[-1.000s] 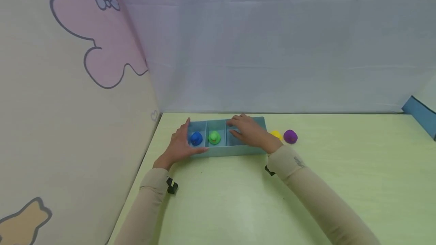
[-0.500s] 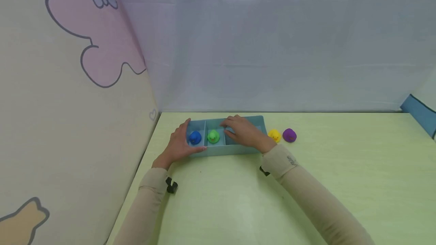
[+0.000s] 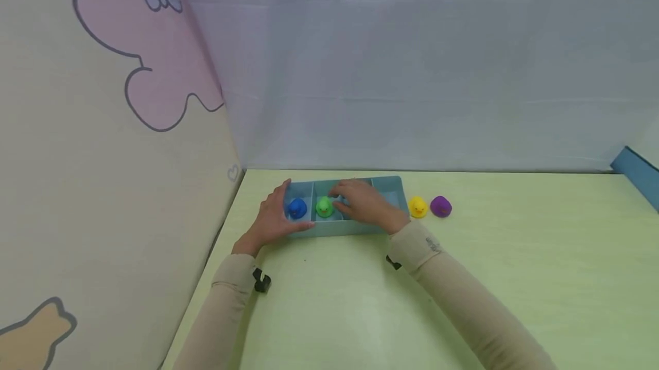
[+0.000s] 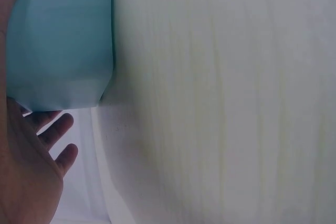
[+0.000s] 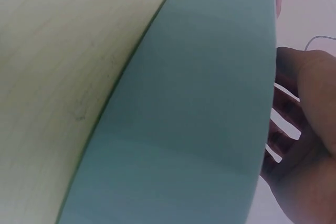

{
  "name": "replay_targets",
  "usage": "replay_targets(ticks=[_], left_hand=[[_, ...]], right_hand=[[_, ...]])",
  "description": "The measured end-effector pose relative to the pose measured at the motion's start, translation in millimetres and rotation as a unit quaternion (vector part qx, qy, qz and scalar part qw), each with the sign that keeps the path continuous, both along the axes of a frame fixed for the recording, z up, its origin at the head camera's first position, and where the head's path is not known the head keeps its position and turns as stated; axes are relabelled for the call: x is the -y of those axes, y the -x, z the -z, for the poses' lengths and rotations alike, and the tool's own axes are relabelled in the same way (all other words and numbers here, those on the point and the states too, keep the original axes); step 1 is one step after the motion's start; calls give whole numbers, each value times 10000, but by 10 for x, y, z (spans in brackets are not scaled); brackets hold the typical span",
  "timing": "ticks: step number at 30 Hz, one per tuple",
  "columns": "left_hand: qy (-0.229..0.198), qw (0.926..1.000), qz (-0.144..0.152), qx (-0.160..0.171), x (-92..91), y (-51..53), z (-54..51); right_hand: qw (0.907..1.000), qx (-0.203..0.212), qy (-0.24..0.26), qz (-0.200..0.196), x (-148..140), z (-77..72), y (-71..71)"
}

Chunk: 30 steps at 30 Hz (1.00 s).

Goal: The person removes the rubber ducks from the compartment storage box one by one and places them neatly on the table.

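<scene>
Left hand [image 3: 273,215] spans the left end of the teal tray [image 3: 355,228], thumb along the near wall, fingers round the end toward the far corner, so gripping that end. Right hand [image 3: 365,201] is over the third compartment, fingers loosely bent, thumb apart from them, nothing seen in its grasp; tips just right of the green duck [image 3: 324,207], contact can't be told. Tray sits flat on the pale yellow-green table [image 3: 334,301] near the back edge, four compartments in a row. Blue duck [image 3: 297,208] in the leftmost, green duck upright in the second. Yellow duck [image 3: 418,207] on the table just beside the tray's right end, purple duck [image 3: 441,206] just right of it. Both arms in beige sleeves [image 3: 463,301]. Pale cloth [image 3: 412,72] behind the table, pink cartoon print [image 3: 154,61] on the left wall.
</scene>
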<state>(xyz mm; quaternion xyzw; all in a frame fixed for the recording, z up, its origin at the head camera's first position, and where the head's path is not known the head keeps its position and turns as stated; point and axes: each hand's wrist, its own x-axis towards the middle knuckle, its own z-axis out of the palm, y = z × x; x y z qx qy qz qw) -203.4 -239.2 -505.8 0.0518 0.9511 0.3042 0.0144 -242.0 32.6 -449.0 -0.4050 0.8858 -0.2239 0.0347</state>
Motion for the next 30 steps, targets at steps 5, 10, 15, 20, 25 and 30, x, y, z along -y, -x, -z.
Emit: replay_targets(ticks=[5, 10, 15, 20, 25, 30], left_hand=[[18, 10000, -24, 1, -18, -19, 0], [3, 10000, -13, 4, -14, -27, -21], [-15, 10000, -17, -28, -23, -23, -31], [-22, 10000, -33, 70, -39, -22, -24], [14, 10000, -38, 58, -31, -21, -16], [55, 10000, -37, 55, -13, -13, -15]], right_hand=[[9998, -106, -84, 150, 57, 75, 5], [9991, -271, -159, 278, 99, 97, 6], [9989, -304, -162, 331, 140, 95, 7], [9991, -74, -238, 355, 176, 88, 4], [9981, -85, -491, 366, 223, 84, 14], [9965, 83, -653, 522, 289, 83, 29]])
